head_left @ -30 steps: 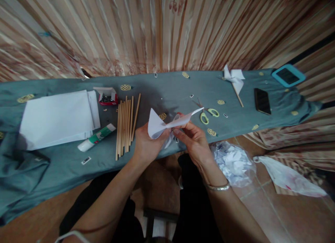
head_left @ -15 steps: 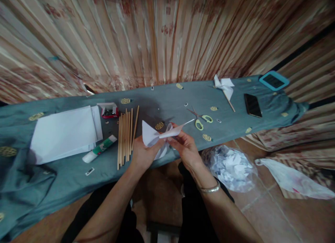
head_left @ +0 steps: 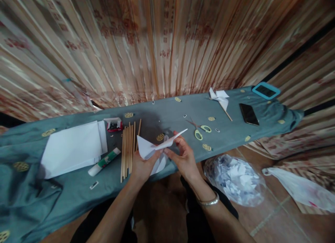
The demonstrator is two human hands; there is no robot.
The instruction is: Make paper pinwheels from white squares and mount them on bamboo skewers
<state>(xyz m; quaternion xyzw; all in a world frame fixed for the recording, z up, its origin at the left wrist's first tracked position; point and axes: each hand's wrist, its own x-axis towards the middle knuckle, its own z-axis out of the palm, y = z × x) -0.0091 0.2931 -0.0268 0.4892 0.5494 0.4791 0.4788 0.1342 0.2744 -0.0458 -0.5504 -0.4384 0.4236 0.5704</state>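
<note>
A white paper pinwheel (head_left: 146,147) with curled blades is held over the near edge of the cloth-covered table. My left hand (head_left: 142,165) pinches it near the middle from the left, with the thumb on the paper. From the right, my right hand (head_left: 183,157) is closed on it too, thumb close to the centre and fingers partly behind a blade. Left of my hands lies a row of wooden sticks (head_left: 127,149). Beyond my right hand are green-handled scissors (head_left: 199,129), their blades spread apart.
On the left are a stack of white paper (head_left: 73,149), a glue stick (head_left: 104,161) and a small red box (head_left: 114,124). A pinwheel on a stick (head_left: 220,99), a black phone (head_left: 249,114) and a blue-framed device (head_left: 266,90) lie right. A bag of paper scraps (head_left: 235,180) sits on the floor.
The camera view has tilted up, so the table appears lower. Both hands keep hold of the paper pinwheel, which has turned slightly; my right fingers look a little more raised behind the blade.
</note>
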